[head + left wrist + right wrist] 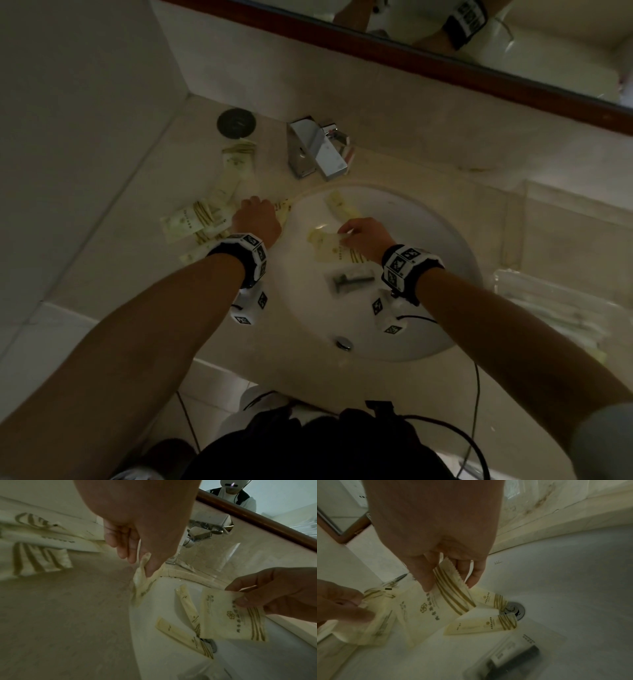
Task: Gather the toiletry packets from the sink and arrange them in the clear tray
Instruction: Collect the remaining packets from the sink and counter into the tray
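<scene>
My right hand (347, 233) is over the white sink (428, 240) and pinches a flat cream packet with gold stripes (334, 251) by its striped end, thumb against fingers (448, 584). At the sink's left rim my left hand (257, 214) pinches a crumpled cream packet (142, 585) that hangs over the edge. Two slim cream packets (493, 599) (481, 625) lie in the basin by the drain (515, 610). A clear packet with a dark razor (352, 279) lies lower in the basin. The clear tray (555, 308) stands on the counter at the right.
A heap of several cream packets (198, 222) lies on the counter left of the sink. The chrome faucet (318, 150) stands behind the basin, a round dark stopper (236, 123) to its left. A mirror (513, 41) runs along the back wall.
</scene>
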A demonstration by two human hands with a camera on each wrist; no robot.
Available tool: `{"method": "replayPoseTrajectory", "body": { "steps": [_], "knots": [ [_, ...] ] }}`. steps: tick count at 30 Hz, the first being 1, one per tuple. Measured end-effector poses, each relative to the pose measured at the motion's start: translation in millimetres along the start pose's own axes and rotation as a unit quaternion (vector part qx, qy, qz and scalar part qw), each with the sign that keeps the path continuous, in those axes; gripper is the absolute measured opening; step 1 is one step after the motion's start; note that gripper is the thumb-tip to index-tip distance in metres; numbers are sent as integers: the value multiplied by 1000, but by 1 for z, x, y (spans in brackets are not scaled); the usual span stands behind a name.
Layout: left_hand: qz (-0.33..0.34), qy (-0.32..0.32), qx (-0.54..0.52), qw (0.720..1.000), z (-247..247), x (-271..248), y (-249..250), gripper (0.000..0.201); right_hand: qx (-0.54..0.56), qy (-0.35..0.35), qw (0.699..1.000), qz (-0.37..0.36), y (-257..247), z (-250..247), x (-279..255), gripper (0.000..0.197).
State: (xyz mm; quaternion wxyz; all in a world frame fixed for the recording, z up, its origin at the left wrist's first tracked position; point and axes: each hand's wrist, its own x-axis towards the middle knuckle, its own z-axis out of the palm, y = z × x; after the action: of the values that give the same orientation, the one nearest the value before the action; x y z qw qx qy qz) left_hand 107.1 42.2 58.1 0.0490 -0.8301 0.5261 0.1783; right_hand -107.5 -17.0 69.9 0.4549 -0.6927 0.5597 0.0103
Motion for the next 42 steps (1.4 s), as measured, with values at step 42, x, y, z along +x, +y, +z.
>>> {"method": "replayPoseTrajectory", "body": {
  "steps": [42],
  "knots": [
    [256,-121,-89,955,-2,-78,182,25,-76,122,989,-17,104,-92,-108,15]
  ]
}}
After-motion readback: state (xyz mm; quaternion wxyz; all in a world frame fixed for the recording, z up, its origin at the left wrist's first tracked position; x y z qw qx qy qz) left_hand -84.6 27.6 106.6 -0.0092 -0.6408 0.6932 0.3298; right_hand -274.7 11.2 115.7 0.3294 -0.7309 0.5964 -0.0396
